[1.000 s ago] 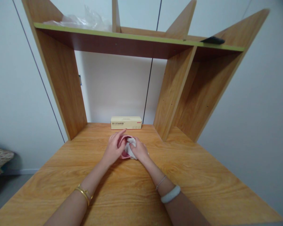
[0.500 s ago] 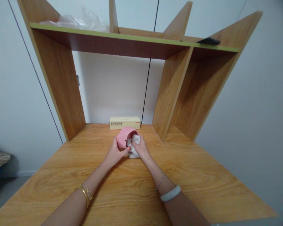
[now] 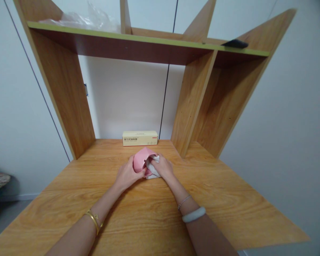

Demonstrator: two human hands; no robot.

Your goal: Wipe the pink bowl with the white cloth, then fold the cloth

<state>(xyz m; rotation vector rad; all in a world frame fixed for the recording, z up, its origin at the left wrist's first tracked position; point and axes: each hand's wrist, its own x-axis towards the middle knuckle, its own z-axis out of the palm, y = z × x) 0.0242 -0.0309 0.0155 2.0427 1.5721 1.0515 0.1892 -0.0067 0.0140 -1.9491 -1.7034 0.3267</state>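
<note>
A pink faceted container (image 3: 142, 159) lies tilted on its side, its opening turned to the right toward my right hand. My left hand (image 3: 128, 173) is wrapped round its left side, thumb near the rim. In my right hand (image 3: 162, 166) is a whitish cloth (image 3: 154, 170), which is pushed partly into the opening. Part of the cloth hangs below the rim by the desk top. The fingertips of my right hand are hidden in the cloth and the container.
Behind the container stands a cream-coloured box (image 3: 140, 138) with printed writing. The wooden desk (image 3: 138, 220) has side panels and an overhead shelf (image 3: 138, 40). Clear plastic wrapping (image 3: 93, 19) and a flat black item (image 3: 236, 44) lie on that shelf.
The pink container has turned a little in my left hand and sits slightly lower in view. My right hand has pushed the cloth deeper into its opening.
</note>
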